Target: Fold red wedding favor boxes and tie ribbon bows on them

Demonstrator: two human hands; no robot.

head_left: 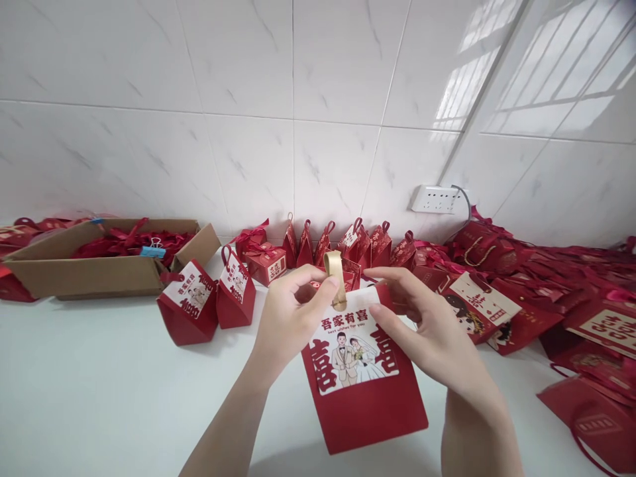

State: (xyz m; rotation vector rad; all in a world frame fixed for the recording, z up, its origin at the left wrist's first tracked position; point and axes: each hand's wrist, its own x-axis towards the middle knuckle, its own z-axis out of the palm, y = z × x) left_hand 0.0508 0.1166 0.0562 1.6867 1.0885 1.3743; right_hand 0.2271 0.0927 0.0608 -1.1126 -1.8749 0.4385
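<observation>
A red wedding candy box [370,421] with a printed bride-and-groom label hangs tilted over the table in front of me. A gold ribbon loop [335,268] rises from its top. My left hand [291,318] is closed at the upper left, its thumb pressed against the ribbon at the box top; its other fingertips are partly hidden. My right hand [432,331] is at the upper right, thumb on the label's edge and fingers curved behind the top. Two finished-looking boxes of the same design, one a red box [191,305] with a dark red loop, stand to the left.
An open cardboard carton [94,277] holding red ribbons and a blue binder clip [153,248] sits at the left. Several small red boxes line the tiled wall [248,165]. Red gift bags [487,308] pile up on the right, below a white power socket [440,199].
</observation>
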